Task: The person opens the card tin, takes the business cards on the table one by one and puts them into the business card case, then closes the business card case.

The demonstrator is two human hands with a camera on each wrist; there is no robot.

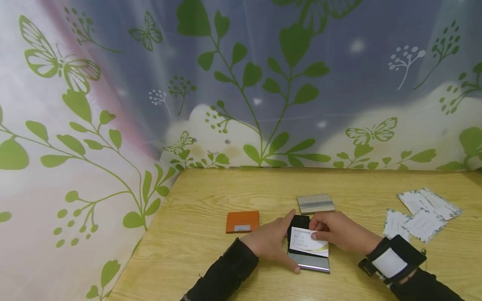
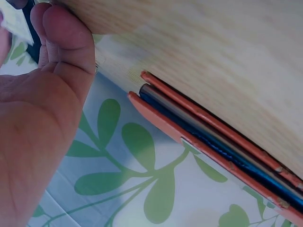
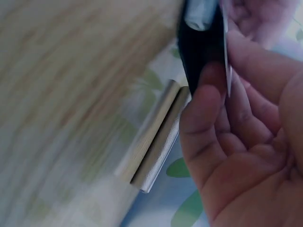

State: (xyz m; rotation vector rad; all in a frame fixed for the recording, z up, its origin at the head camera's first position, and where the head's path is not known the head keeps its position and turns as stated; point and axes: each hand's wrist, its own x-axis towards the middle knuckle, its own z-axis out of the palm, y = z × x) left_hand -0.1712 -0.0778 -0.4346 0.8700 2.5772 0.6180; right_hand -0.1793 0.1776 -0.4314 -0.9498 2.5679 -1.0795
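Head view: right hand (image 1: 340,232) pinches a white rectangular paper card (image 1: 306,242); left hand (image 1: 270,242) holds a flat black-and-silver case (image 1: 315,263) from nine o'clock.

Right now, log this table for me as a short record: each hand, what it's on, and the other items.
Left hand: holds the open case at its left side
Right hand: pinches the white card over the open case
Card face: printed, fine text too small to read
Orange case: left of the open case
Beige case: beyond the open case
Patterned cards: overlapping, at the right
Surface: wooden table
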